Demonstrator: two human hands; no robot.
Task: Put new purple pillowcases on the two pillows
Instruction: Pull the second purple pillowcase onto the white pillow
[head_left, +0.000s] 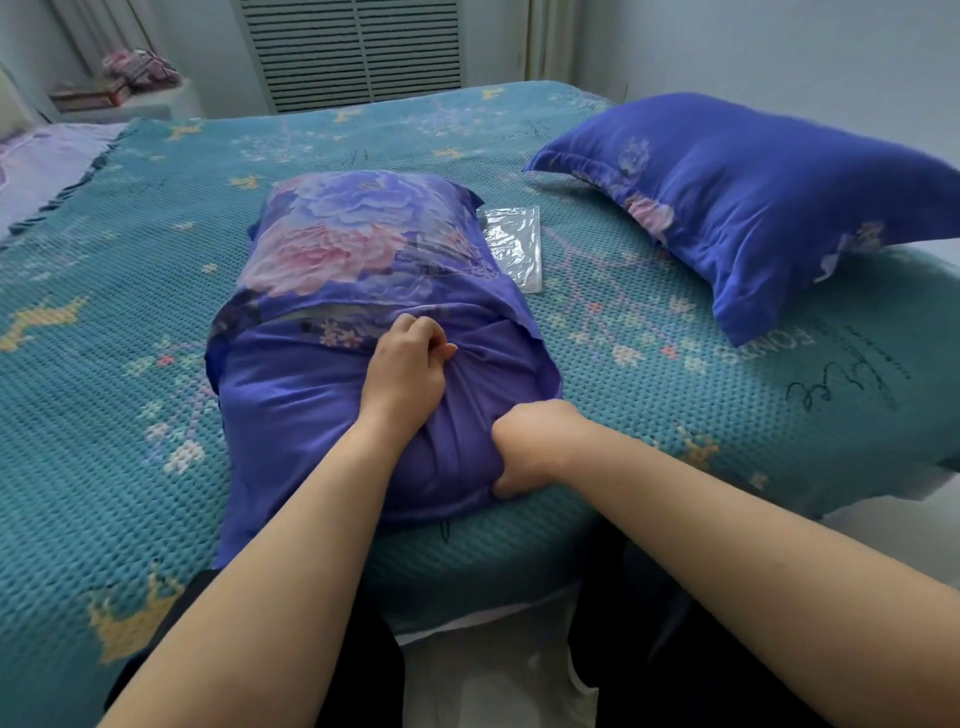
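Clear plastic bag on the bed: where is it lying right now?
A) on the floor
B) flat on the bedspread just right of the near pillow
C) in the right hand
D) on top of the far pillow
B: the clear plastic bag lies flat on the teal bedspread, beside the near pillow, in neither hand.

Left hand (410, 358) pinches near pillow's (332, 395) purple case; right hand (524, 447) grips its edge. Second pillow (753, 208) lies apart on bed (104, 312)

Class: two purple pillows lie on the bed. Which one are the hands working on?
The near pillow at the bed's edge: left hand and right hand grip its pillowcase. The far right pillow lies untouched.
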